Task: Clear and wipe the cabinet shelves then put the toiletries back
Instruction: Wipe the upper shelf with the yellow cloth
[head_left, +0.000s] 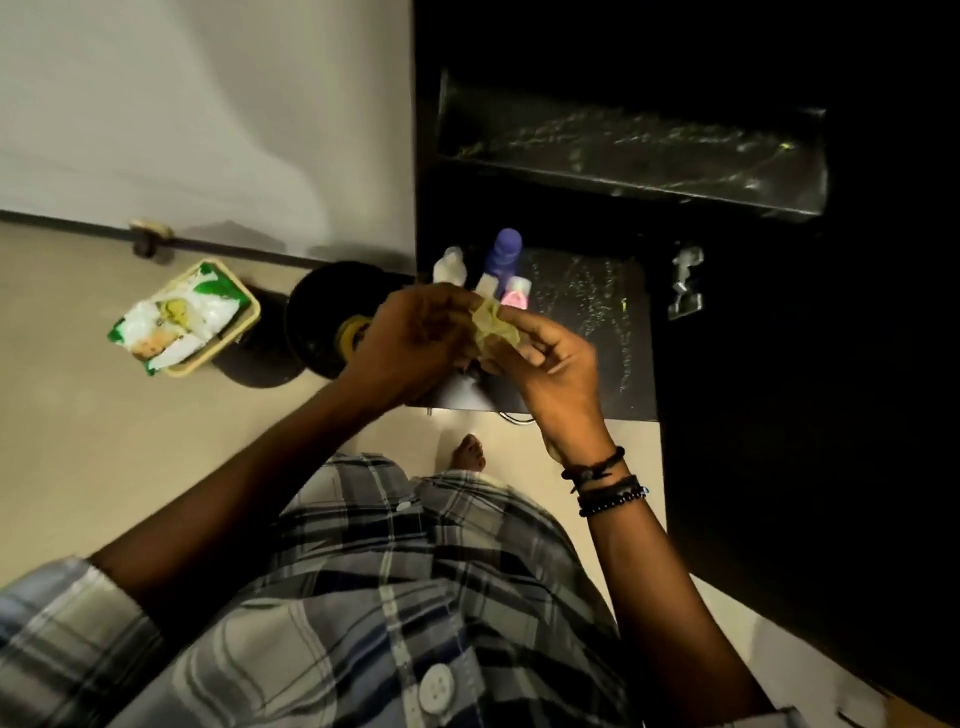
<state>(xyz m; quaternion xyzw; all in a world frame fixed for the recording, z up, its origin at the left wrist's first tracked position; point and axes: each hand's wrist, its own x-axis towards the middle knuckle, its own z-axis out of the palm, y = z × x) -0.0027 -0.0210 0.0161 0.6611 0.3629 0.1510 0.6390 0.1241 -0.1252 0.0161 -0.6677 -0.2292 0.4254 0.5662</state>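
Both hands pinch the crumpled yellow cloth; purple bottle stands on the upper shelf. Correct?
One slip: the purple bottle stands on the lower shelf, next to a white bottle, not on the upper shelf, as the head view shows. The rest holds: the left hand and right hand both pinch the crumpled yellow cloth.

I am in a home, by a toiletry cupboard. At one o'clock stands a black wooden cabinet (779, 364) with open, streaked shelves. Its lower shelf (597, 312) holds a purple plastic bottle (506, 254), a white bottle (449, 267) and a pink-capped bottle (517, 293). At nine o'clock a yellow plastic basket (249, 301) with a green-and-white packet (176, 317) sits on the beige floor (104, 415) below a white wall (208, 104). My bare foot (470, 452) is on that floor.
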